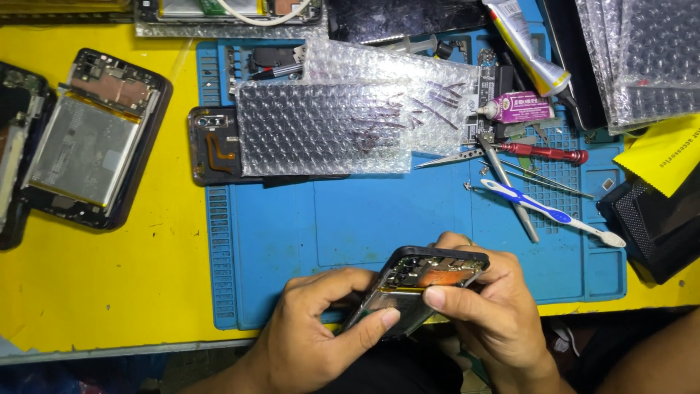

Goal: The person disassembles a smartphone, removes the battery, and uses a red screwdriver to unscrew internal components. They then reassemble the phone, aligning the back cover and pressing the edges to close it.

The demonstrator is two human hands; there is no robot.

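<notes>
Two hands gripped one opened phone (419, 281) at the mat's near edge. Left hand (313, 335): thumb and fingers pinched its lower end. Right hand (485, 310): thumb pressed on the exposed side, fingers curled behind the top. Phone's long axis ran from lower left up to upper right, circuit-board end pointing right and away, open side up.

Beyond lay the blue work mat (364, 219). A white-and-blue toothbrush (550, 213), tweezers (510, 186) and a red-handled screwdriver (543, 152) sat right. Bubble-wrap sleeves (324, 128) covered another phone farther off. A disassembled phone (91, 138) rested on the yellow table (95, 284), well left.
</notes>
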